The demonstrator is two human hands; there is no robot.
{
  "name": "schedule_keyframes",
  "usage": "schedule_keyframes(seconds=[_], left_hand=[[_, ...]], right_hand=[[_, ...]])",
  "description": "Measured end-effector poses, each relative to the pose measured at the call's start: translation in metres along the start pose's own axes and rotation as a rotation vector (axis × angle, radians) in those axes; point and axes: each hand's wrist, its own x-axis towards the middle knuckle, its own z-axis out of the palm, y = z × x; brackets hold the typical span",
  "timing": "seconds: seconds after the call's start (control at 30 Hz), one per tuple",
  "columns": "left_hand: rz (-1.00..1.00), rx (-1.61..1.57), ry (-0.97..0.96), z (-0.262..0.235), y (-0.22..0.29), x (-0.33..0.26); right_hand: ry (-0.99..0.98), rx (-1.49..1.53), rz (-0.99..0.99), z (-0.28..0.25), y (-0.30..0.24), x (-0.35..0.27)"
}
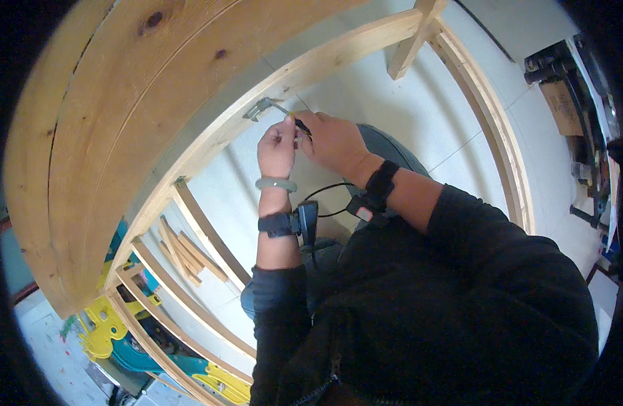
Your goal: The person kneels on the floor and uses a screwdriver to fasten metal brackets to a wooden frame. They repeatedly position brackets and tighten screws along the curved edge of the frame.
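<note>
A screwdriver (pixel 302 126) with a black and yellow handle is between my hands. My right hand (pixel 335 141) is closed on its handle. The fingers of my left hand (pixel 277 145) pinch it near where the shaft meets the handle. Its metal shaft points up and left to a small metal bracket (pixel 258 108) on the inner face of a long wooden rail (pixel 216 143). Whether the tip sits in a screw is too small to tell.
Wooden slats (pixel 210 233) run from the rail toward the lower middle. Above the rail lies a broad wooden panel (pixel 142 74). Loose wood strips (pixel 183 254) rest on the floor. A yellow and teal plastic object (pixel 115 331) stands lower left. Another frame bar (pixel 491 122) curves down the right.
</note>
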Motion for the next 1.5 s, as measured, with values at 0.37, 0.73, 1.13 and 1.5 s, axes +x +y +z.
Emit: schedule_keyframes(seconds=[0.37,0.73,1.13,1.5], left_hand=[[-0.278,-0.461,-0.224,0.008,-0.011,0.015],[-0.28,-0.267,-0.265,0.013,0.002,0.008],[-0.143,-0.704,-0.555,0.005,-0.02,0.013],[-0.267,-0.44,-0.476,0.008,-0.007,0.016]], right_hand=[[-0.43,1.491,0.858,0.007,0.023,-0.009],[-0.108,0.211,0.302,0.008,0.016,-0.011],[-0.739,2.086,1.017,0.0,0.042,-0.014],[-0.221,1.07,0.688,0.002,0.03,-0.009]])
